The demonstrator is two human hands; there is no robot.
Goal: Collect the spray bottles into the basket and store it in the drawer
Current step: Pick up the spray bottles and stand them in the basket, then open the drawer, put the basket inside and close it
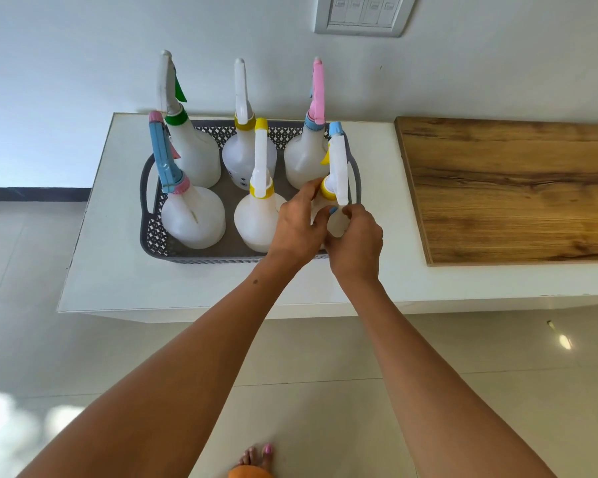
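Note:
A grey perforated basket (152,232) stands on a white counter (111,277) and holds several translucent white spray bottles. One bottle with a blue and pink sprayer (192,219) is at the front left, and one with a yellow-capped sprayer (256,219) is at the front middle. At the front right corner both hands wrap the bottle with the white trigger, yellow collar and blue tip (337,167). My left hand (297,225) grips its left side. My right hand (356,243) grips its body from the right. The bottle's lower part is hidden by the hands.
A wooden board (515,191) lies on the counter to the right of the basket. A wall with a switch plate (363,13) rises behind. The counter's front edge runs below the basket, over a pale tiled floor (308,391).

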